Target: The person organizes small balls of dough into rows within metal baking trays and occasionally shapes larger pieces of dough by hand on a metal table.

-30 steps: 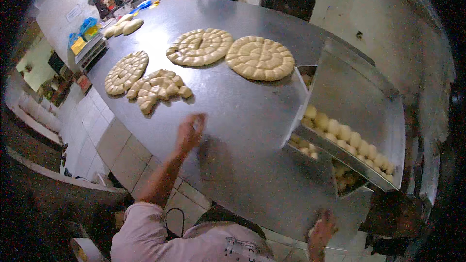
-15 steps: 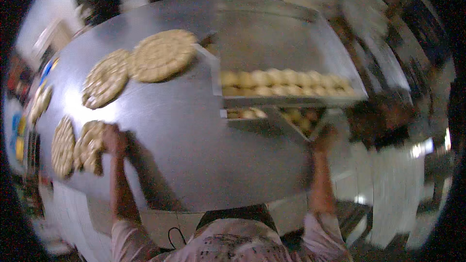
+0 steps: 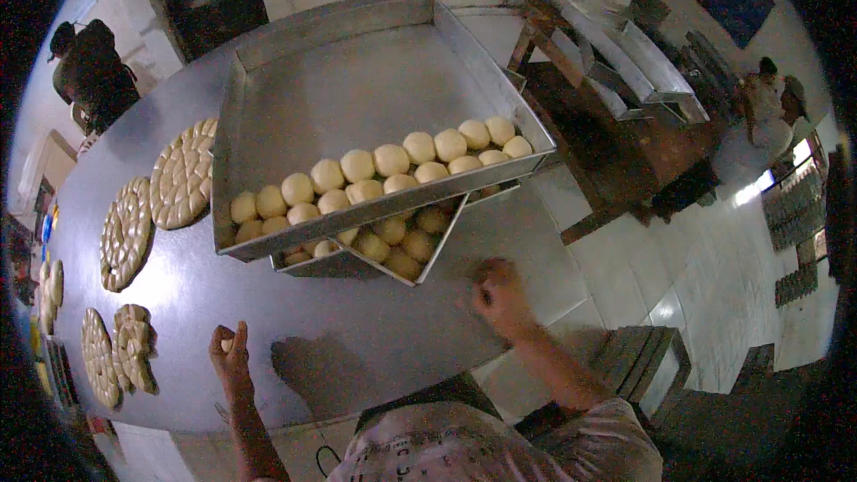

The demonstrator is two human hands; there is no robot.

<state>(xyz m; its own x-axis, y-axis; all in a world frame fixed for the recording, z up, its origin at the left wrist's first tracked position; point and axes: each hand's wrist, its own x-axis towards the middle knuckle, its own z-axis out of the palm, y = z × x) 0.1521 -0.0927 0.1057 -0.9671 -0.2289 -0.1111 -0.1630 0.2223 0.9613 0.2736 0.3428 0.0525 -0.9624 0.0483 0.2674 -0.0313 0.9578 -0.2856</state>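
Note:
My left hand (image 3: pixel 234 370) is closed above the near part of the metal table, its thumb up and a small pale piece of dough (image 3: pixel 228 345) showing between the fingers. Over the table's right edge, my right hand (image 3: pixel 504 299) has its fingers curled; it is slightly blurred, and anything inside is hidden. Beyond the hands, a large metal tray (image 3: pixel 330 67) holds rows of round dough balls (image 3: pixel 391 160) along its near side. Under it, set at an angle, another tray (image 3: pixel 444 245) also contains dough balls. Left of my left hand lies a bumpy dough slab (image 3: pixel 134 348) with an uneven outline.
Scored dough rounds (image 3: pixel 125 232) lie along the left of the metal table (image 3: pixel 357 339). At the right stands a wooden table (image 3: pixel 580 134) with metal trays (image 3: pixel 638 58) on it. One person (image 3: pixel 94 71) is at the far left, another (image 3: pixel 766 112) at the far right.
My left hand has come away from the dough slab toward the right and nearer to me. My right hand has moved left, away from the tray corner. The whole view has swung to the right.

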